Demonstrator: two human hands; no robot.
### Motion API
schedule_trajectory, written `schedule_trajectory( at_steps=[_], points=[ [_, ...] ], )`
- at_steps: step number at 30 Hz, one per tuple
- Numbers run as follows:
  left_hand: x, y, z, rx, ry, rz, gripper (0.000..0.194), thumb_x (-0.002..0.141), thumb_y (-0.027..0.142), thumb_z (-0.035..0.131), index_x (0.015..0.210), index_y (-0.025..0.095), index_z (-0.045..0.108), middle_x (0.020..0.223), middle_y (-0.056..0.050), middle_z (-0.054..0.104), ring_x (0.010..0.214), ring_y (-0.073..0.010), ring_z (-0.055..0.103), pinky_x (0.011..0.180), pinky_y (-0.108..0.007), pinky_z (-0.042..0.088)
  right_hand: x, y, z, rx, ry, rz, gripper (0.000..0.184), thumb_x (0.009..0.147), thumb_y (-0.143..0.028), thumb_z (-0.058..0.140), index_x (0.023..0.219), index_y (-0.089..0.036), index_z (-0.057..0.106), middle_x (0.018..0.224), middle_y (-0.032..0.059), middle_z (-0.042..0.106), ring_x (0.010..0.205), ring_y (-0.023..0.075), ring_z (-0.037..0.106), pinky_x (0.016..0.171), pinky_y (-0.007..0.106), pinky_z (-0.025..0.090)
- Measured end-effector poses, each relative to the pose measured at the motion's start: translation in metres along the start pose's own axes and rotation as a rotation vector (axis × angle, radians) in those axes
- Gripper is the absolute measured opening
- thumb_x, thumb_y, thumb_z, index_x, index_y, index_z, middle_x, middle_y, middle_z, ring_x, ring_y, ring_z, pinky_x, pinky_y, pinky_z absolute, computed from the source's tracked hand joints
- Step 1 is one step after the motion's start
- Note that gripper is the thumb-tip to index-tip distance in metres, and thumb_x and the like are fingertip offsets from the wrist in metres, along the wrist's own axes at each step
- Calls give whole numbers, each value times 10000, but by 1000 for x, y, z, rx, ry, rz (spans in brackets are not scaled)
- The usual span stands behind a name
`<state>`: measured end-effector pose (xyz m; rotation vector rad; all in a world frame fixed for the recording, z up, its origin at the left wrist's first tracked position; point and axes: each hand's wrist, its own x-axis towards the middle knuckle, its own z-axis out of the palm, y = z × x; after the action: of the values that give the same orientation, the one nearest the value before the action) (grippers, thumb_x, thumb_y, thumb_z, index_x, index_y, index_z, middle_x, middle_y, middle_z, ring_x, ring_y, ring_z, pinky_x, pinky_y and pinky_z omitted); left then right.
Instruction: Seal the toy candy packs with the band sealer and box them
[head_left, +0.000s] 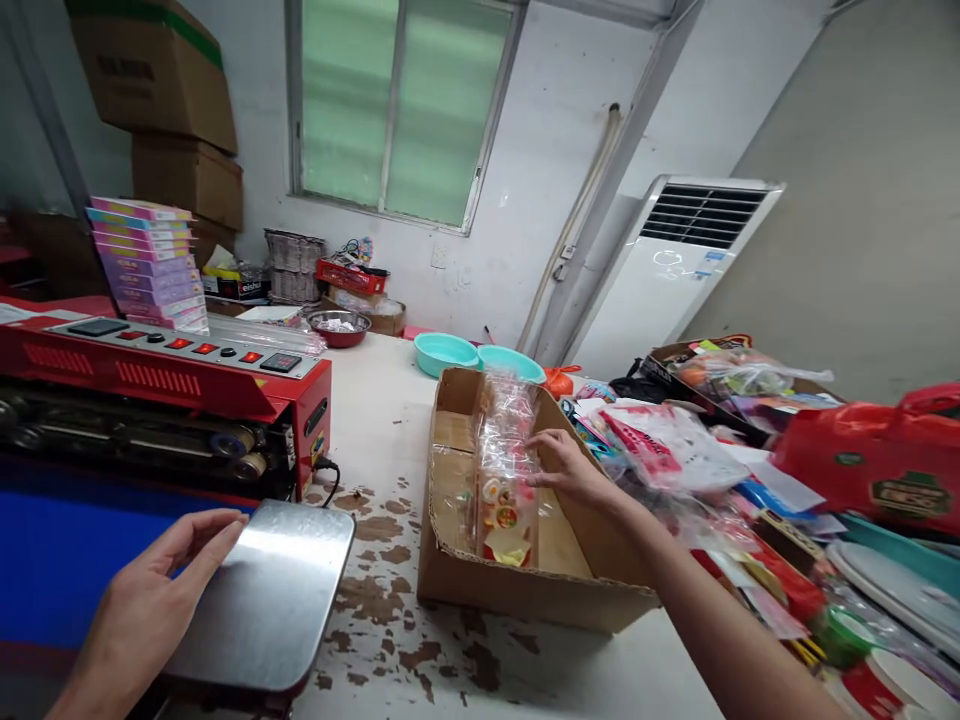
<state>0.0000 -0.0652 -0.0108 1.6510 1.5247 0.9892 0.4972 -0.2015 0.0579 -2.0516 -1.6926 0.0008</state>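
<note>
My left hand [154,590] is over the left part of a flat metal plate [289,575] beside a red machine. Its thumb and fingertips come together in a pinch; whatever lies between them, if anything, I cannot make out. My right hand [571,468] reaches into an open cardboard box [517,590], fingers apart, at the right side of a row of clear plastic packets [507,515]. The fingertips touch or nearly touch the packets. The front packet shows small coloured food-like pieces. Wrinkled clear film covers the row's far end.
The red machine [300,400] with a blue belt [67,560] stands on the left. Behind it rise stacked pink and purple boxes [154,265]. Two turquoise basins [446,355] sit beyond the cardboard box. Bags and loose packaging [667,445] crowd the right side.
</note>
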Motion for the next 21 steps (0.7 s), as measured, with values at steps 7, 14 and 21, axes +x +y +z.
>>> schedule_trajectory(
  at_steps=[7,14,21],
  points=[
    [-7,3,-1,-36,-66,-125,443,677,640,575,1008,351,636,1059,66,695,1053,-210,593,756,-236,448,-3,-22,-26,165,36,22,384,581,-550,762,515,-196,629,1161,144,597,1139,337,506,961,465,393],
    [-10,35,14,-154,-133,19,416,676,599,624,980,316,654,1012,49,701,1016,-203,598,788,-217,441,-1,-97,-99,513,181,96,333,593,-514,782,649,-193,714,917,115,733,942,292,650,855,420,482],
    [-11,121,35,-435,-348,196,444,700,531,676,1036,240,666,1097,-48,678,995,-217,604,803,-249,464,15,-153,-106,690,299,35,292,558,-475,823,687,-226,738,844,98,749,862,281,677,772,406,538]
  ],
)
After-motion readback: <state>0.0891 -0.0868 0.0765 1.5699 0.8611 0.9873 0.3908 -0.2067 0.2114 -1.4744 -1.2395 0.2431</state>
